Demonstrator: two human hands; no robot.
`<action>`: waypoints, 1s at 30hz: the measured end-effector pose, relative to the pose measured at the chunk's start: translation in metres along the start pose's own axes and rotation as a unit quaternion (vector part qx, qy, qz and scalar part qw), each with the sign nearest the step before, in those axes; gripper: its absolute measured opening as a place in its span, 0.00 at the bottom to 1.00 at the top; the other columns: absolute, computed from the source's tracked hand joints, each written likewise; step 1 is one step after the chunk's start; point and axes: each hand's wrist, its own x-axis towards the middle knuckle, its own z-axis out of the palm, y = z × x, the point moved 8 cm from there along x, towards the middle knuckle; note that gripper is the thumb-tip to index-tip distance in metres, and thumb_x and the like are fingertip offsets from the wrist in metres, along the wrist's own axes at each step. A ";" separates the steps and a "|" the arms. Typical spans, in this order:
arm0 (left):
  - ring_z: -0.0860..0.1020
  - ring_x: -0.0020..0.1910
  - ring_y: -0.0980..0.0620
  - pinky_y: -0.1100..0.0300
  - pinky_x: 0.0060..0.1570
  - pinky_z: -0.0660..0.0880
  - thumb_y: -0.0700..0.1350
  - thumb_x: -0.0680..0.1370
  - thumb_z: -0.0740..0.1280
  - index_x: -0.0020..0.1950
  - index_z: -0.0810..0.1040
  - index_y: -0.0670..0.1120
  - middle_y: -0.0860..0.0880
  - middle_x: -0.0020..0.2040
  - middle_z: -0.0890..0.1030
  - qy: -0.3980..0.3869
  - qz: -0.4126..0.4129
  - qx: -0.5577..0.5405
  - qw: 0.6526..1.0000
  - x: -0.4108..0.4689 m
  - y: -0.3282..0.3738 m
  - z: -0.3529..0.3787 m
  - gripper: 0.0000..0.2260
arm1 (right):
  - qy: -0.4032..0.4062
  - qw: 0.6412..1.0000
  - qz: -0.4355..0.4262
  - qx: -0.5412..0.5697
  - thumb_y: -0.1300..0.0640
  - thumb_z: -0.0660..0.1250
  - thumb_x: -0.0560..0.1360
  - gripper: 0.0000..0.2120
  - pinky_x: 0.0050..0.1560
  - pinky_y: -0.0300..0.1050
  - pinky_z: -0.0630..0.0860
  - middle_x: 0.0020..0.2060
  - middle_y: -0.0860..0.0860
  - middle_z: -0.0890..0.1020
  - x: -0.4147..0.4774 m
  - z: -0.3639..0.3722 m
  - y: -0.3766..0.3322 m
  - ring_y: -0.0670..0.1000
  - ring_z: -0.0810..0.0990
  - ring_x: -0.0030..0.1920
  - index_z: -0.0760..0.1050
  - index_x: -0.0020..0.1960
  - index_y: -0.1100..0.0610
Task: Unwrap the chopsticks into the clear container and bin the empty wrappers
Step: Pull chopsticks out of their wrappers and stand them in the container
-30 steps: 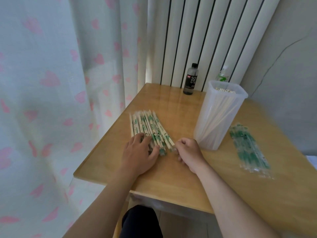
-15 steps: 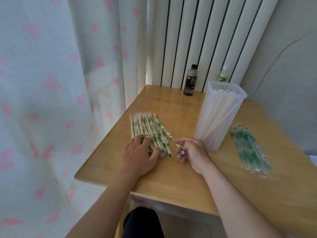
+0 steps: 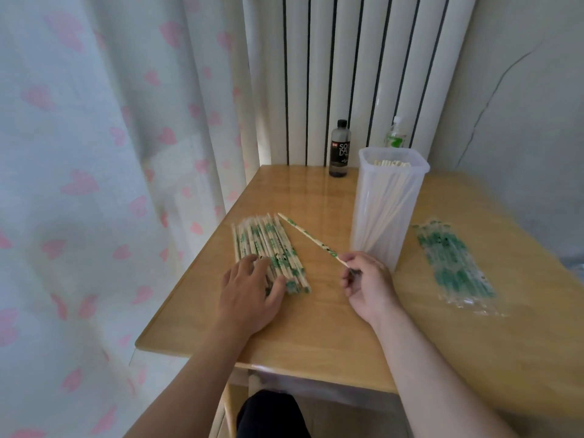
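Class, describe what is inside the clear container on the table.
Bare, unwrapped chopsticks stand leaning inside the clear container, tips showing at its open top. The cloudy walls blur them, so their number cannot be told.

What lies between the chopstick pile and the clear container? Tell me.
Head view: one wrapped pair, pinched by the right hand, slanting over bare table.

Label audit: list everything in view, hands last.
wrapped pile: one, green-printed, table left
single wrapped pair: one, green-printed, in right hand
clear container: one, translucent, table centre-right
bare chopsticks: several, pale, inside container
empty wrappers: one pile, clear-green, right of container
soda bottle: one, dark, table's far edge
second bottle: one, green label, behind container
table: one, light wood
curtain: one, white with pink hearts, left
radiator: one, white, behind table
left hand: rests on wrapped pile
right hand: pinches single wrapped pair
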 end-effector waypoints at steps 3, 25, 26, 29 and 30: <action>0.73 0.67 0.42 0.46 0.68 0.64 0.61 0.76 0.57 0.69 0.74 0.45 0.42 0.69 0.75 0.062 0.034 0.023 0.997 -0.003 0.009 -0.012 0.28 | -0.003 0.998 0.038 0.045 0.67 0.55 0.73 0.11 0.22 0.38 0.54 0.24 0.52 0.68 -0.002 -0.004 0.004 0.49 0.65 0.21 0.75 0.40 0.60; 0.78 0.39 0.41 0.52 0.36 0.69 0.57 0.85 0.49 0.46 0.65 0.50 0.48 0.36 0.73 -0.096 0.156 0.077 0.980 0.019 0.093 0.016 0.14 | -0.131 0.989 0.036 0.057 0.58 0.67 0.80 0.07 0.27 0.40 0.69 0.31 0.52 0.75 -0.011 0.007 -0.002 0.49 0.72 0.29 0.82 0.53 0.60; 0.78 0.39 0.41 0.52 0.37 0.68 0.56 0.85 0.49 0.46 0.65 0.50 0.48 0.36 0.73 -0.099 0.152 0.069 0.981 0.019 0.096 0.018 0.14 | -0.137 0.989 0.035 0.048 0.59 0.67 0.80 0.07 0.28 0.41 0.69 0.31 0.52 0.75 -0.012 0.009 -0.001 0.49 0.72 0.30 0.83 0.52 0.60; 0.76 0.37 0.43 0.52 0.36 0.68 0.57 0.85 0.50 0.45 0.66 0.50 0.49 0.36 0.73 -0.115 0.151 0.059 0.980 0.021 0.097 0.022 0.15 | -0.130 0.989 0.032 0.058 0.59 0.68 0.80 0.07 0.28 0.41 0.68 0.31 0.52 0.74 -0.011 0.007 -0.003 0.48 0.71 0.30 0.83 0.51 0.62; 0.75 0.36 0.44 0.53 0.35 0.68 0.57 0.84 0.50 0.45 0.67 0.50 0.50 0.35 0.74 -0.121 0.152 0.060 0.979 0.021 0.095 0.022 0.15 | -0.117 0.990 0.030 0.073 0.59 0.68 0.79 0.07 0.28 0.41 0.68 0.31 0.51 0.74 -0.010 0.005 -0.004 0.48 0.71 0.30 0.83 0.51 0.61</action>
